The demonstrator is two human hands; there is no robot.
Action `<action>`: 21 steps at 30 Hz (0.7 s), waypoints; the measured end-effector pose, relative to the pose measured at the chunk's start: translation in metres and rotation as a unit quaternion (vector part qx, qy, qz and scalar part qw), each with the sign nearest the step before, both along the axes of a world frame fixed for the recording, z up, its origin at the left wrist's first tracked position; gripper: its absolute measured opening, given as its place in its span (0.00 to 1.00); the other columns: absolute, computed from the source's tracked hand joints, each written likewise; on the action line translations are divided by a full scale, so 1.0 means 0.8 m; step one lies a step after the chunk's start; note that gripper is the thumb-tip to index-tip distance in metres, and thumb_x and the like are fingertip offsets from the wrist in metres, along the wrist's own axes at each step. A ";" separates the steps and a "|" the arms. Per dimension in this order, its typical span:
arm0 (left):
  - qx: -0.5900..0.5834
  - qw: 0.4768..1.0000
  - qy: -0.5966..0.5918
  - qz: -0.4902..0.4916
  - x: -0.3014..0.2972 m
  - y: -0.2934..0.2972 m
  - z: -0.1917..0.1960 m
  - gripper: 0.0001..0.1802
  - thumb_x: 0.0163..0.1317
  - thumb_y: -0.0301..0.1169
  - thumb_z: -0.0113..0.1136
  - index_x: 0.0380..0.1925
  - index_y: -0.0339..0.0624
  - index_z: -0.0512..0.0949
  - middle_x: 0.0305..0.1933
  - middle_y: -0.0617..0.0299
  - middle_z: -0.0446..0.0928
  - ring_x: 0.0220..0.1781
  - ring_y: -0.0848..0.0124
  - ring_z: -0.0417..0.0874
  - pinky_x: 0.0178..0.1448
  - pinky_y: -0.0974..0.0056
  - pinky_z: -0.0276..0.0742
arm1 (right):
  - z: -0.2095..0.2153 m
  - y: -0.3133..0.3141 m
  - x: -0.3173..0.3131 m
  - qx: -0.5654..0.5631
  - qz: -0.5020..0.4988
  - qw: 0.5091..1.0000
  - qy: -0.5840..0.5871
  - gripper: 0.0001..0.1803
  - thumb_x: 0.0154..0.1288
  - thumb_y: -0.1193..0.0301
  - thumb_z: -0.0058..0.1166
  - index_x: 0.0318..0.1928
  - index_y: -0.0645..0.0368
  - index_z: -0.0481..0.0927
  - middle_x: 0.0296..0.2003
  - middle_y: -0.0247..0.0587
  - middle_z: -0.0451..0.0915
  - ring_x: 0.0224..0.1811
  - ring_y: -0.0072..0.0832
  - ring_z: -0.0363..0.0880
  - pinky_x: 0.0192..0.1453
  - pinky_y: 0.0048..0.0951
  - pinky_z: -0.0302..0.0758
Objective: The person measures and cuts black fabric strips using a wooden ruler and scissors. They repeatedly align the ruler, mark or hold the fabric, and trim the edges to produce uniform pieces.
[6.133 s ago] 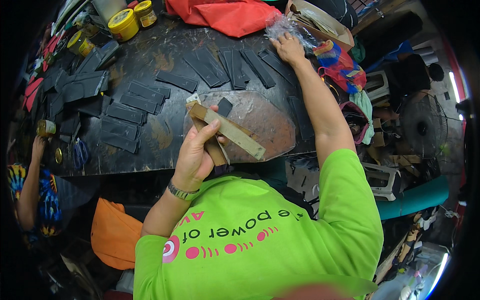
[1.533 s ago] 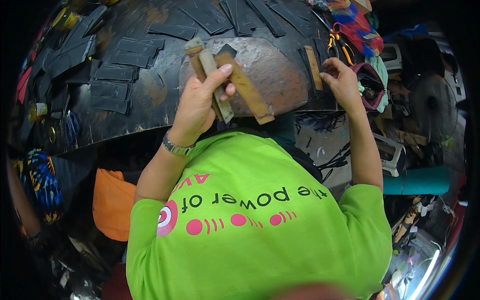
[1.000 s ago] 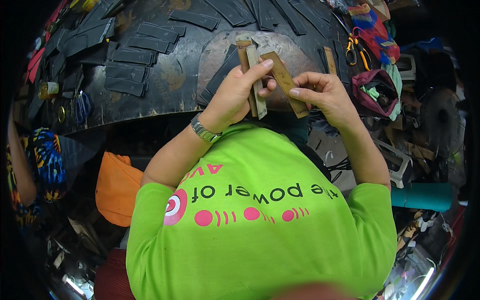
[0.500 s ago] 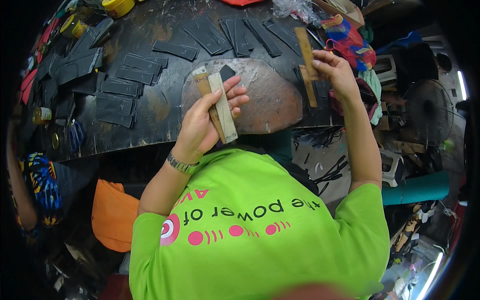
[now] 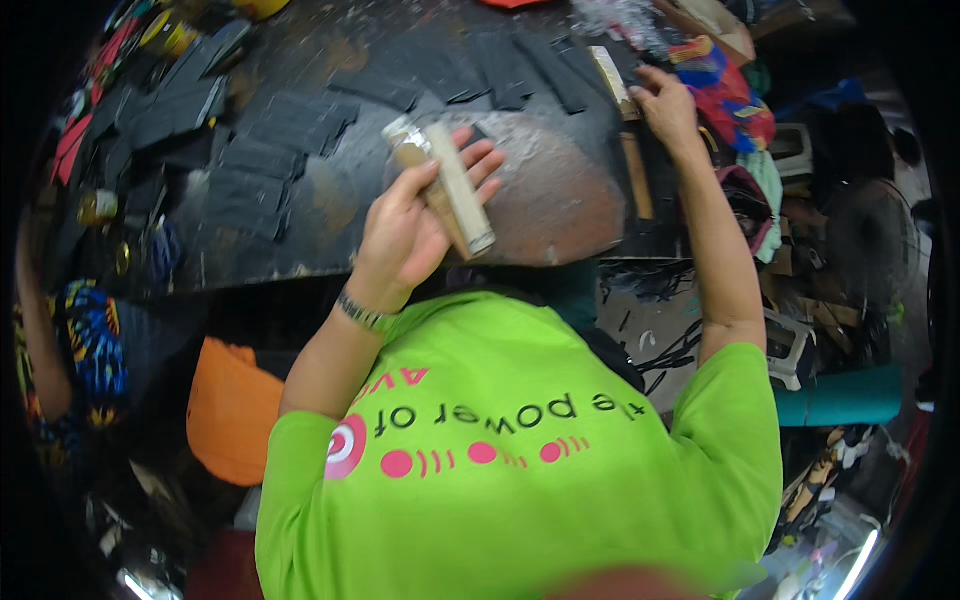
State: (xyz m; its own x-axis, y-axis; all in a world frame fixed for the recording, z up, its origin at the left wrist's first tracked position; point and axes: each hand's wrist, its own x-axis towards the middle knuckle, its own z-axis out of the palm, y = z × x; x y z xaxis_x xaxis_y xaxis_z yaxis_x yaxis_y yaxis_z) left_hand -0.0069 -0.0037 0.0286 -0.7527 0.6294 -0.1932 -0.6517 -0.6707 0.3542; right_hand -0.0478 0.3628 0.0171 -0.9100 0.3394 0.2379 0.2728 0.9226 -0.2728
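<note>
Left hand [image 5: 405, 235] loosely cupped around two strips [image 5: 445, 190], one pale, one brown, long axis running from 11 o'clock down to 5 o'clock, both ends sticking out past palm and spread fingers, over the rusty round slab [image 5: 550, 195]. Right hand [image 5: 665, 100] reaching toward 1 o'clock, fingers curled on a pale strip [image 5: 608, 75] lying on the dark table [image 5: 330, 60]; a brown strip [image 5: 637, 175] just below at 6 o'clock. Yellow tins [image 5: 165, 30] at 10 o'clock, black patches [image 5: 290, 125] spread between.
</note>
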 end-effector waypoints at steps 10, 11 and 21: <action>-0.063 0.993 0.091 0.044 0.005 0.007 -0.003 0.22 0.76 0.30 0.43 0.65 0.28 0.63 0.65 0.48 0.70 0.70 0.58 0.70 0.75 0.55 0.66 | 0.052 -0.201 0.085 -0.560 0.274 0.771 -0.128 0.11 0.64 0.71 0.63 0.43 0.65 0.84 0.33 0.30 0.82 0.34 0.14 0.78 0.41 0.20 0.75; -0.067 0.992 0.100 0.040 0.007 0.007 -0.003 0.22 0.76 0.30 0.44 0.65 0.29 0.65 0.65 0.49 0.71 0.69 0.60 0.70 0.74 0.56 0.66 | 0.050 -0.212 0.086 -0.548 0.252 0.788 -0.121 0.11 0.64 0.71 0.63 0.44 0.66 0.83 0.33 0.31 0.82 0.35 0.14 0.78 0.41 0.20 0.75; -0.050 0.995 0.080 0.033 0.013 0.003 -0.005 0.23 0.77 0.31 0.40 0.67 0.31 0.61 0.66 0.48 0.69 0.70 0.59 0.70 0.74 0.54 0.67 | 0.049 -0.216 0.092 -0.164 0.341 0.915 0.137 0.13 0.59 0.77 0.62 0.45 0.57 0.83 0.34 0.38 0.82 0.35 0.29 0.82 0.38 0.28 0.77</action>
State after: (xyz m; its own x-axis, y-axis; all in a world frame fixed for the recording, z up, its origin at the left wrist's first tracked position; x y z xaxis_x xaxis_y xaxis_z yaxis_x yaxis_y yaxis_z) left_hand 0.0034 -0.0009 0.0250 -0.8174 0.5617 -0.1279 -0.5383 -0.6657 0.5168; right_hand 0.0254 0.1901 0.0565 -0.8584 -0.1924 0.4756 -0.4566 0.7092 -0.5372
